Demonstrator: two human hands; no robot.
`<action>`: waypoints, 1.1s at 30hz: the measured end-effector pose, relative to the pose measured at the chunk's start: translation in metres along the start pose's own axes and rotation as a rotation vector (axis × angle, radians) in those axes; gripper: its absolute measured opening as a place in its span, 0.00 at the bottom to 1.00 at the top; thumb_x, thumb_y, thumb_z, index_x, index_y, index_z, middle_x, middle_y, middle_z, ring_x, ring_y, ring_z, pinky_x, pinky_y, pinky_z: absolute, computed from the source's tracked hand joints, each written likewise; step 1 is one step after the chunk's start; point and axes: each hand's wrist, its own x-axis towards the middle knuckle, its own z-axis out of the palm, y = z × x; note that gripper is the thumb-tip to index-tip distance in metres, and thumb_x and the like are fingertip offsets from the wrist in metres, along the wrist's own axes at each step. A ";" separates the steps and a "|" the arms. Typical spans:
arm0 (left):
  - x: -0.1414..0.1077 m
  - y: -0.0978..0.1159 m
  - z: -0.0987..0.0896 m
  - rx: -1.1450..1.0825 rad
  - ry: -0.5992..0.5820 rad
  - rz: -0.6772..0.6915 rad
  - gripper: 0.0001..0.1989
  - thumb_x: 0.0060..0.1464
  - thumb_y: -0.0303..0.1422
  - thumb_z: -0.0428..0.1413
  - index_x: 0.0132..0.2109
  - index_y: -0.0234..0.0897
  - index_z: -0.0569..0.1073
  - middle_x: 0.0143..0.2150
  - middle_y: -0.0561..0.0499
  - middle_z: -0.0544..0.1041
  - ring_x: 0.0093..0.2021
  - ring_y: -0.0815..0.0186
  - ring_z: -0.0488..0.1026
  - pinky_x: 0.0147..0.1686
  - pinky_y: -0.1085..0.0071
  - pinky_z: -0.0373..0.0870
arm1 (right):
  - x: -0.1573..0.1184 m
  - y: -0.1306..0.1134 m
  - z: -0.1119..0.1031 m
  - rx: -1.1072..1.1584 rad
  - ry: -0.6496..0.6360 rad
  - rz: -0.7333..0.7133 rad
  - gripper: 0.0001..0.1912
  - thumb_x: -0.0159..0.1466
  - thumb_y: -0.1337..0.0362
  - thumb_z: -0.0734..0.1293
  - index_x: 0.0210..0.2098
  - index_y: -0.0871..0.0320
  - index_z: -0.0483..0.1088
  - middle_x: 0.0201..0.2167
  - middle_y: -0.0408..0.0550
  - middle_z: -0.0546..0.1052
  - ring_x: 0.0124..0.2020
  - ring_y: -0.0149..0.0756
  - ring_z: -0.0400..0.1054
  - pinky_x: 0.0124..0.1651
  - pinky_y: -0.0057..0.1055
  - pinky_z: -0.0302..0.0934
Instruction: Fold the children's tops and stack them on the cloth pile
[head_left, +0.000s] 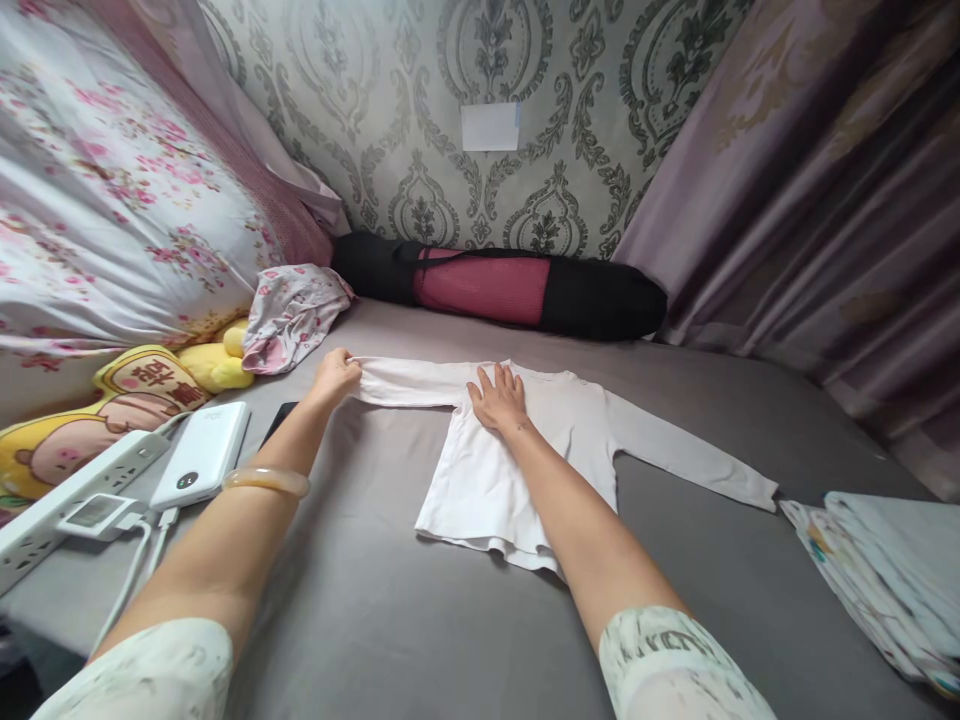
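A white long-sleeved shirt [555, 430] lies spread on the grey sheet, its collar edge away from me and its hem towards me. The cuff of its left-hand sleeve is pinched in my left hand [337, 376], and that sleeve is stretched out straight. My right hand [498, 398] rests flat on the shirt near that sleeve's shoulder, fingers spread. The other sleeve slants out to the right, with nothing holding it.
A stack of folded clothes [892, 570] sits at the right. At the left are a power strip [75, 500], a white power bank [202, 455], a dark phone [279, 420] and a yellow cushion [142, 400]. A black and red bag [487, 288] lies along the wall.
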 end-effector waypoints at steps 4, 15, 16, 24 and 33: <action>-0.005 0.003 0.017 0.170 0.087 -0.033 0.16 0.53 0.29 0.48 0.48 0.33 0.70 0.44 0.35 0.76 0.48 0.47 0.72 0.42 0.58 0.68 | -0.002 -0.001 -0.001 -0.002 0.008 0.002 0.34 0.70 0.46 0.46 0.70 0.53 0.49 0.72 0.53 0.44 0.72 0.47 0.33 0.68 0.46 0.26; -0.016 0.004 0.039 0.458 0.082 0.046 0.20 0.60 0.21 0.38 0.55 0.25 0.65 0.50 0.25 0.69 0.51 0.43 0.72 0.44 0.51 0.69 | -0.001 -0.002 0.003 0.008 0.029 0.017 0.33 0.70 0.46 0.47 0.70 0.52 0.50 0.72 0.52 0.45 0.72 0.46 0.32 0.69 0.47 0.27; -0.015 0.004 0.039 0.460 0.082 0.054 0.20 0.60 0.21 0.39 0.56 0.25 0.65 0.50 0.25 0.69 0.51 0.42 0.72 0.44 0.51 0.69 | -0.001 -0.002 0.003 0.014 0.030 0.019 0.33 0.70 0.46 0.48 0.70 0.51 0.50 0.72 0.51 0.45 0.72 0.46 0.32 0.69 0.47 0.26; -0.010 0.023 0.037 0.480 0.157 0.199 0.19 0.55 0.22 0.45 0.51 0.19 0.70 0.51 0.18 0.68 0.54 0.35 0.67 0.47 0.46 0.62 | -0.006 0.026 -0.031 0.238 -0.073 -0.076 0.35 0.71 0.48 0.46 0.72 0.58 0.42 0.73 0.52 0.41 0.73 0.41 0.31 0.70 0.40 0.31; -0.038 0.091 0.109 0.223 -0.204 0.892 0.24 0.56 0.23 0.44 0.58 0.33 0.68 0.55 0.40 0.73 0.57 0.58 0.68 0.58 0.62 0.63 | -0.042 0.122 -0.042 -0.008 0.066 0.155 0.34 0.72 0.54 0.45 0.69 0.72 0.46 0.71 0.60 0.46 0.72 0.46 0.36 0.71 0.42 0.33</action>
